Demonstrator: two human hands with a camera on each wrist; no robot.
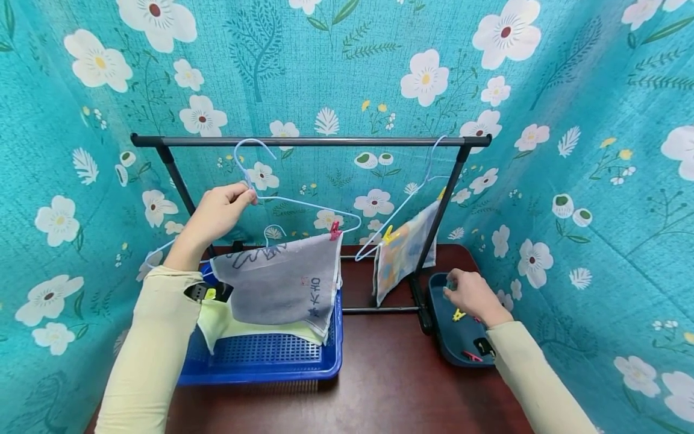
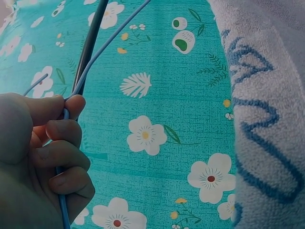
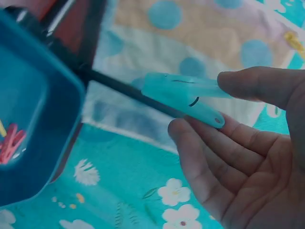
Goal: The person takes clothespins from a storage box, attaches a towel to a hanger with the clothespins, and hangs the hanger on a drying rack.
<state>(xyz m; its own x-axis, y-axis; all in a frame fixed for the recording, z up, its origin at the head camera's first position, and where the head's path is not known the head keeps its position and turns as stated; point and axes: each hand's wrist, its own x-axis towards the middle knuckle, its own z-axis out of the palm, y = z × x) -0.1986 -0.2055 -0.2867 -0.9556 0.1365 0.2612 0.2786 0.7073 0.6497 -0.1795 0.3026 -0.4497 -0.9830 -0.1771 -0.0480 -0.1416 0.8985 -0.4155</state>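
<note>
My left hand (image 1: 217, 217) grips a light blue wire hanger (image 1: 303, 203) just below its hook, in front of the rack's top bar. From the hanger drapes a grey towel (image 1: 282, 283) with dark lettering, fastened near its right corner by a red clothespin (image 1: 335, 229). Over the dark blue tray (image 1: 435, 304) at the right is my right hand (image 1: 474, 295). In the right wrist view, its thumb and fingers pinch a turquoise clothespin (image 3: 183, 93). More clothespins (image 3: 12, 143), pink and yellow, lie in the tray.
A black rack (image 1: 325, 142) stands on the brown table (image 1: 379, 374). On its right hangs another hanger (image 1: 412, 194) with a patterned towel (image 1: 406, 253) held by yellow clothespins (image 1: 388, 234). Beneath the grey towel, a blue basket (image 1: 260, 375) contains a pale yellow cloth (image 1: 214, 319).
</note>
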